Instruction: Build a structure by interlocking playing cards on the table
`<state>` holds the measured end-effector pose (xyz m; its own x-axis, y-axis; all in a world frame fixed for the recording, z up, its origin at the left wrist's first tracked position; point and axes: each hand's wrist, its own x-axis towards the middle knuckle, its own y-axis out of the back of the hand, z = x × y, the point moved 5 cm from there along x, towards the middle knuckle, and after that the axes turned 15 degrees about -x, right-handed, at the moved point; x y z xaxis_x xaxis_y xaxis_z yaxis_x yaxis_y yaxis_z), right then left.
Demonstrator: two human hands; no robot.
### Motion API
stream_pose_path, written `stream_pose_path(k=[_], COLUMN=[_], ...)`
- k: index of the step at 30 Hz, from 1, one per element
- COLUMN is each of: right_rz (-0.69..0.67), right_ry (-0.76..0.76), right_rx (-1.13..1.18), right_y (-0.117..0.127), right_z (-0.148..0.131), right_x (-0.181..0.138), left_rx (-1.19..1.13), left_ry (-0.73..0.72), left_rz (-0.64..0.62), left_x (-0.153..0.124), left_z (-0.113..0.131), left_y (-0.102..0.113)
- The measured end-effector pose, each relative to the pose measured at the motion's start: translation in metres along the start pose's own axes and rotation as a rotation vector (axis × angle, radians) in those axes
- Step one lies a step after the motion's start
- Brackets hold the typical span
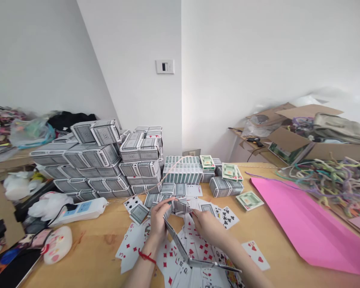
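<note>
My left hand and my right hand are both closed on a chain of folded playing cards. The chain bridges the gap between my hands, and a loose length of it trails down toward the front of the table. My fingers partly cover where the cards join. Beneath lies a spread of loose playing cards, several face up. A single five of hearts lies to the right of my right forearm. Face-down cards are scattered just beyond my left hand.
Stacked blocks of folded cards rise at the back left. Green-and-white card boxes stand at the back middle. A pink sheet covers the right side, beside tangled yarn. A white power strip lies left.
</note>
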<state>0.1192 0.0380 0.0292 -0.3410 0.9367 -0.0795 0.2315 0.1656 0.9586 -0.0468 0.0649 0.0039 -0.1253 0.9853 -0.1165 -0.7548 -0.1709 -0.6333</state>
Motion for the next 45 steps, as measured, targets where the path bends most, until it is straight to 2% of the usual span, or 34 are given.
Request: stream_pose_path(k=[14, 21, 27, 35, 45], right_rz=[-0.022, 0.008, -0.034, -0.004, 0.048], right_ry=[0.017, 0.030, 0.014, -0.007, 0.031], right_rx=[-0.029, -0.019, -0.039, -0.060, -0.086], right_y=[0.015, 0.008, -0.001, 0.001, 0.000], right_z=[0.011, 0.004, 0.001, 0.000, -0.002], right_x=[-0.001, 0.001, 0.000, 0.000, -0.001], left_rx=[-0.025, -0.009, -0.013, 0.040, 0.001], left_ry=[0.007, 0.010, 0.006, 0.003, -0.046], left_rz=[0.026, -0.007, -0.002, 0.013, 0.026], left_x=[0.001, -0.003, -0.001, -0.001, -0.001], left_z=[0.006, 0.004, 0.002, -0.002, 0.009], left_y=[0.000, -0.005, -0.002, 0.000, -0.004])
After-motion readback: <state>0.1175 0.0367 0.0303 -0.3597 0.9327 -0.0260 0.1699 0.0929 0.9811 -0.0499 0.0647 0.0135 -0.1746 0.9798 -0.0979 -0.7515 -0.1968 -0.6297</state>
